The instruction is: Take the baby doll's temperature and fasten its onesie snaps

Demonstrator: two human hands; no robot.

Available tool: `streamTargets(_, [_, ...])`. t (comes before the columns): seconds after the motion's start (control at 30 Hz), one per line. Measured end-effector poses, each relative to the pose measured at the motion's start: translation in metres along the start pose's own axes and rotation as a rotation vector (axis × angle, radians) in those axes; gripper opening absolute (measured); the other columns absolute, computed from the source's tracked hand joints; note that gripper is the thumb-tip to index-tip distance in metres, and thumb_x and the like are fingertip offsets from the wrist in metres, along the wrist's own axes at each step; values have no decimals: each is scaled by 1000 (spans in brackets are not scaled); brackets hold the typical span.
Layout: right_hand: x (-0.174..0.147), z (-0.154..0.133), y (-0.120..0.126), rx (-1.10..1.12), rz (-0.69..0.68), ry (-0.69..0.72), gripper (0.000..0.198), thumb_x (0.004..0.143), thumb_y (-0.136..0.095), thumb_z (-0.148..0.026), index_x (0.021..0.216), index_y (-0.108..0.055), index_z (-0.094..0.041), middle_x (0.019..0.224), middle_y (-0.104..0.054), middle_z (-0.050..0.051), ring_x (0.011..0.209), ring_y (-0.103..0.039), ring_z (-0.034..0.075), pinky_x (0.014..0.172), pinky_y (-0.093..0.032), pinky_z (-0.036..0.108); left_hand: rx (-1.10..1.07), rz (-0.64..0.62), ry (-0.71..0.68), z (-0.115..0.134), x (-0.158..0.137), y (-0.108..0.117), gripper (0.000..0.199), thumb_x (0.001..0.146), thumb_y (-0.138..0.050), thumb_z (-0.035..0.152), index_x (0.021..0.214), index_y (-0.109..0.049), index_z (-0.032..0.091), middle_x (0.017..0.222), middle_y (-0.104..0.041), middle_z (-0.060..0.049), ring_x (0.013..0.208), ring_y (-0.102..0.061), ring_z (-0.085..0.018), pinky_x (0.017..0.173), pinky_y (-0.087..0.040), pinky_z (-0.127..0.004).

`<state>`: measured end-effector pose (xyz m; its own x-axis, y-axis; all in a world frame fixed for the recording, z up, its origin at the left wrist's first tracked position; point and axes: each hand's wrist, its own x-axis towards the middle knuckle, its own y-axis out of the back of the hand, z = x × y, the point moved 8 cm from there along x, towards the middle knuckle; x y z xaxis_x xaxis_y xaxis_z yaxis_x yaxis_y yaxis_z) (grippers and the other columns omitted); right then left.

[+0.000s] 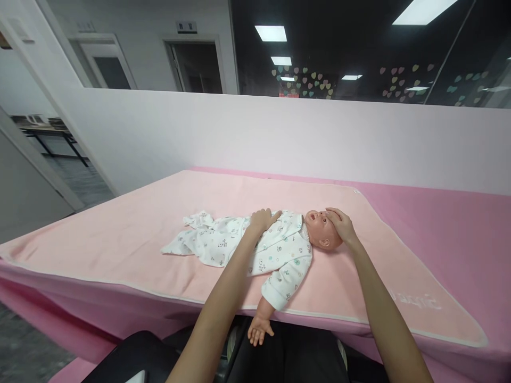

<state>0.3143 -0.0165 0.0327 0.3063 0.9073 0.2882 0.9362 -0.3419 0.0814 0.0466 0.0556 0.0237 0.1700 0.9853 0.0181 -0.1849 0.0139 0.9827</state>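
Note:
A baby doll (322,235) lies on its back across a peach blanket, its head to the right and its mouth open. It wears white printed clothes (223,242), and the trouser legs look flat toward the left end. My left hand (262,219) rests on the doll's chest with the thumb spread toward its neck. Across the doll's forehead lies my right hand (341,225), its fingers stretched over the top of the head. The doll's near arm hangs toward me, with its hand (260,329) past the blanket's edge. Its far arm is hidden.
The peach blanket (131,234) covers much of a table with a pink cloth (451,223). A low white wall (279,138) with dark glass above stands behind it. My dark-clothed lap (299,351) is at the near edge. A black-legged table (51,133) stands beyond a doorway.

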Motion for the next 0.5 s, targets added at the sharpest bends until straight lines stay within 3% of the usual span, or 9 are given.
streamTargets(0.13, [-2,13,-5,120,-123,-163,29,70,-59,-47,81,-66,-21,95,-68,3,97,-57,24,92,-41,37,-6,0,3,-1,0,-1,65,81,-18,61,99,-57,13,104,-62,-17,96,-57,-30,78,-40,-37])
streamTargets(0.27, [-22,26,-26,403,-356,-428,51,75,-43,-61,97,-63,-19,102,-67,7,98,-60,26,86,-47,40,0,6,4,-1,1,0,67,81,-17,63,100,-57,13,104,-62,-17,97,-57,-30,79,-40,-37])
streamTargets(0.33, [-29,32,-32,488,-387,-514,58,75,-37,-65,104,-60,-20,106,-65,7,99,-60,26,85,-48,42,3,5,4,-1,1,0,67,81,-17,62,100,-57,13,104,-61,-17,97,-57,-30,80,-39,-37])
streamTargets(0.43, [-31,40,-33,528,-383,-552,59,75,-36,-66,107,-58,-21,108,-64,7,100,-60,27,85,-47,44,4,7,2,-1,0,1,66,82,-17,61,99,-57,12,104,-61,-17,97,-57,-30,79,-40,-37])
streamTargets(0.5, [-24,43,-28,485,-352,-501,59,75,-36,-65,106,-59,-20,107,-64,8,99,-60,28,84,-48,44,2,16,-4,0,-1,2,65,82,-17,61,98,-57,12,104,-61,-17,96,-57,-31,79,-40,-37])
